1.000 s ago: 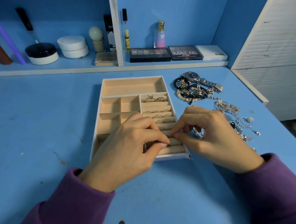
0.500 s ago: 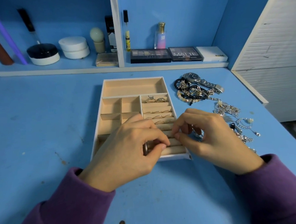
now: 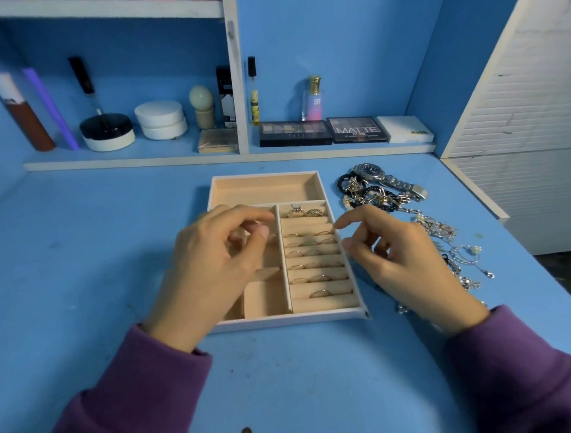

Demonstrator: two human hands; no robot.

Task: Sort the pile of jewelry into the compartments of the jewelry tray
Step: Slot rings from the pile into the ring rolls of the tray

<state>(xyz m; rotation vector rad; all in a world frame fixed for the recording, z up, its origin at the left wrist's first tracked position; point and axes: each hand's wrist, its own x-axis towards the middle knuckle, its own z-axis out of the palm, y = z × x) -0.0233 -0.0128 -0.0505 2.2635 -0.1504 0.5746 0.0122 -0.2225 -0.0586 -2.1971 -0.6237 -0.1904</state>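
Head view: jewelry pile (image 3: 437,229) runs front-to-back by the counter's (image 3: 78,264) right edge, just right of my right hand (image 3: 406,265), relaxed, empty. Curled, my left hand (image 3: 210,265) sits farther off; hold unclear.

A person in purple sleeves (image 3: 138,395) holds 2 hands over a beige jewelry tray (image 3: 284,320) on a blue table (image 3: 78,264). The left hand (image 3: 213,265) hangs above the tray's left compartments with fingers curled, and whether it holds anything is too blurred to tell. The right hand (image 3: 405,262) hovers at the tray's right rim, forefinger extended. Rings (image 3: 305,212) sit in the right-hand slots. A pile of jewelry (image 3: 437,229), with a watch (image 3: 372,171) at its far end, lies right of the tray.
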